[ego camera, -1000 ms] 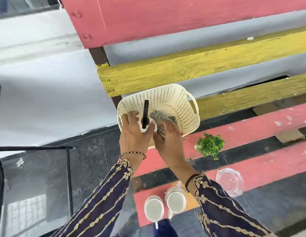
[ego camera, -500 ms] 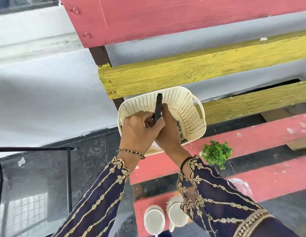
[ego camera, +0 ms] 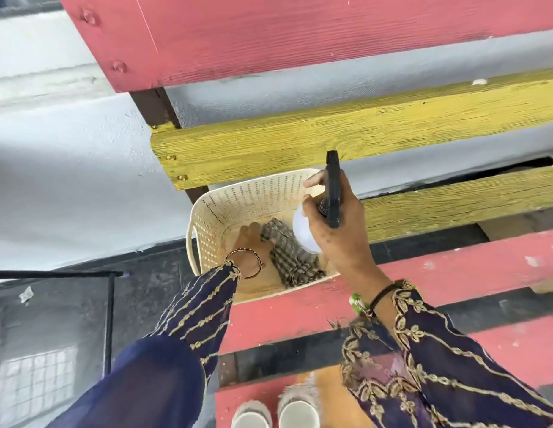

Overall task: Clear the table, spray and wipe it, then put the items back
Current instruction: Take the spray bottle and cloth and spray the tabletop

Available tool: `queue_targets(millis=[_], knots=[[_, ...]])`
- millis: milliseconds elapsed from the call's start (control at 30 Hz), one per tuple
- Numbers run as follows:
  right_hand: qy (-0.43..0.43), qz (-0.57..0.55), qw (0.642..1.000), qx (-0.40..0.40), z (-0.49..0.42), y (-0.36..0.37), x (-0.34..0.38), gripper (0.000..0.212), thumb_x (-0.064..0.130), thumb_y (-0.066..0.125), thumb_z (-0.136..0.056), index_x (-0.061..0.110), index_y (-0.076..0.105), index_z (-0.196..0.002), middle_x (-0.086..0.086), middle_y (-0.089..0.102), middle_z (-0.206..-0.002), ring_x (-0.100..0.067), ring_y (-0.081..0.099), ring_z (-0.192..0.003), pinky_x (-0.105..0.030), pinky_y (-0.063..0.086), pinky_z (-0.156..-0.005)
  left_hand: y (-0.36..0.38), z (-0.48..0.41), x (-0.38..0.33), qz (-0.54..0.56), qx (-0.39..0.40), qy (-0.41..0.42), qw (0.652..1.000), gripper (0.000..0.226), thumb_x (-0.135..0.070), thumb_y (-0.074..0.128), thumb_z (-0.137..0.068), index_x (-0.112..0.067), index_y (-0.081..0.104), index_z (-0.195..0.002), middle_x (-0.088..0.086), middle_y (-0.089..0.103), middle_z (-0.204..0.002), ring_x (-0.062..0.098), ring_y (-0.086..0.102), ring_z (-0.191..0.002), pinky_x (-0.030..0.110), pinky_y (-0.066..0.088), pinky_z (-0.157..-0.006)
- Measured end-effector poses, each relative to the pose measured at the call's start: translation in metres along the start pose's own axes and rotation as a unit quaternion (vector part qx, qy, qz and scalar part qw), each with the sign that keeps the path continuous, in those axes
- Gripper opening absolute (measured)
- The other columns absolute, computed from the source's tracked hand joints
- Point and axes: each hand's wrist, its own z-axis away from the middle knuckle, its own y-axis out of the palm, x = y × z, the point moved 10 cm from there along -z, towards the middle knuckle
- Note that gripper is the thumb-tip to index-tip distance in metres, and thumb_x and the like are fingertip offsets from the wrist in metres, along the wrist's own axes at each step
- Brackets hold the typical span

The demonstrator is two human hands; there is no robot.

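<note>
A cream perforated basket point(ego camera: 201, 217) stands on the red slatted table point(ego camera: 454, 273). My right hand point(ego camera: 340, 239) grips a spray bottle point(ego camera: 301, 233) with a white body and a black trigger head, holding it above the basket's right side. My left hand point(ego camera: 247, 245) reaches down inside the basket, and its fingers close on the end of a checked cloth point(ego camera: 292, 264) lying on the basket floor. The bottle and my right hand cover part of the cloth.
Two white cups point(ego camera: 252, 420) stand side by side at the table's near edge. A sliver of green plant point(ego camera: 355, 301) shows behind my right wrist. Yellow slats point(ego camera: 330, 140) rise behind the basket. A black metal frame point(ego camera: 108, 319) stands at the left.
The spray bottle went from my left hand to my right and rose out of the basket. My left hand dropped into the basket onto the cloth.
</note>
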Motion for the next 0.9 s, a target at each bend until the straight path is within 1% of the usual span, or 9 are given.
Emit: queue_targets(millis=[133,267,400,500,567,633,700,767,900], knots=[[0.0,-0.008,1.0,0.001,0.002,-0.002,-0.005,0.016,-0.003,0.06,-0.094,0.002,0.057,-0.109,-0.028,0.05,-0.066,-0.039,0.051,-0.059,-0.051,0.049,-0.066,0.006,-0.02,-0.002,0.02,0.002,-0.006,1.0,0.059,-0.024,0.072,-0.083,-0.012,0.045,-0.134,0.011,0.059,-0.128,0.031,0.062,-0.107,0.044,0.056,-0.088],[0.005,-0.003,1.0,-0.004,0.002,-0.006,-0.005,0.014,-0.006,0.059,-0.093,0.002,0.057,-0.105,-0.011,0.043,-0.061,-0.027,0.04,-0.052,-0.036,0.038,-0.058,-0.002,-0.014,-0.004,0.043,-0.022,0.004,0.999,0.041,-0.027,0.081,-0.074,-0.013,0.063,-0.108,0.011,0.07,-0.107,0.028,0.067,-0.092,0.033,0.055,-0.073],[0.001,0.016,1.0,-0.008,0.001,-0.008,0.007,0.015,-0.004,0.06,-0.091,0.008,0.058,-0.101,0.006,0.047,-0.063,-0.013,0.042,-0.052,-0.022,0.038,-0.06,-0.022,0.021,-0.031,-0.002,-0.067,0.111,0.992,0.037,-0.032,0.077,-0.077,-0.016,0.062,-0.106,0.005,0.067,-0.109,0.013,0.053,-0.089,0.022,0.035,-0.071],[-0.003,0.028,1.0,-0.015,0.0,-0.008,0.022,0.012,0.003,0.061,-0.093,0.01,0.059,-0.102,0.011,0.05,-0.063,-0.009,0.046,-0.053,-0.023,0.041,-0.059,-0.03,0.061,-0.057,0.004,-0.063,0.204,0.977,0.035,-0.033,0.069,-0.085,-0.014,0.054,-0.11,0.007,0.068,-0.107,0.016,0.057,-0.085,0.024,0.041,-0.068],[-0.004,0.03,0.999,-0.021,0.002,-0.007,0.037,0.009,0.007,0.062,-0.094,0.01,0.06,-0.102,0.006,0.05,-0.062,-0.017,0.048,-0.055,-0.036,0.046,-0.061,-0.042,0.09,-0.072,0.004,-0.077,0.258,0.963,0.035,-0.034,0.063,-0.089,-0.011,0.051,-0.112,0.009,0.07,-0.099,0.018,0.062,-0.076,0.031,0.053,-0.062],[-0.015,0.038,0.999,-0.026,0.007,-0.006,0.059,0.006,0.012,0.062,-0.095,0.01,0.06,-0.1,-0.005,0.05,-0.062,-0.023,0.048,-0.055,-0.039,0.046,-0.06,-0.06,0.115,-0.081,0.005,-0.098,0.286,0.953,0.034,-0.033,0.058,-0.093,-0.009,0.048,-0.115,0.009,0.071,-0.088,0.022,0.067,-0.069,0.034,0.056,-0.054],[-0.024,0.044,0.998,-0.031,0.012,-0.005,0.083,0.007,0.015,0.062,-0.097,0.01,0.059,-0.098,-0.009,0.047,-0.061,-0.021,0.045,-0.053,-0.035,0.042,-0.055,-0.084,0.134,-0.084,0.02,-0.127,0.29,0.948,0.03,-0.033,0.056,-0.095,-0.012,0.045,-0.114,0.001,0.065,-0.067,0.013,0.062,-0.051,0.026,0.05,-0.044],[-0.022,0.044,0.998,-0.032,0.018,-0.003,0.103,0.009,0.017,0.061,-0.099,0.009,0.058,-0.097,-0.016,0.045,-0.063,-0.019,0.044,-0.054,-0.034,0.042,-0.055,-0.108,0.151,-0.084,0.061,-0.155,0.287,0.943,0.028,-0.036,0.054,-0.096,-0.016,0.043,-0.113,-0.007,0.048,-0.049,0.003,0.043,-0.034,0.019,0.033,-0.037],[-0.022,0.034,0.999,-0.024,0.043,0.013,0.155,0.009,0.015,0.061,-0.1,0.006,0.059,-0.1,-0.03,0.05,-0.071,-0.025,0.046,-0.058,-0.036,0.043,-0.058,-0.16,0.197,-0.078,0.102,-0.195,0.296,0.93,0.026,-0.041,0.051,-0.096,-0.021,0.042,-0.11,-0.007,0.041,-0.048,0.011,0.038,-0.038,0.028,0.03,-0.043]])
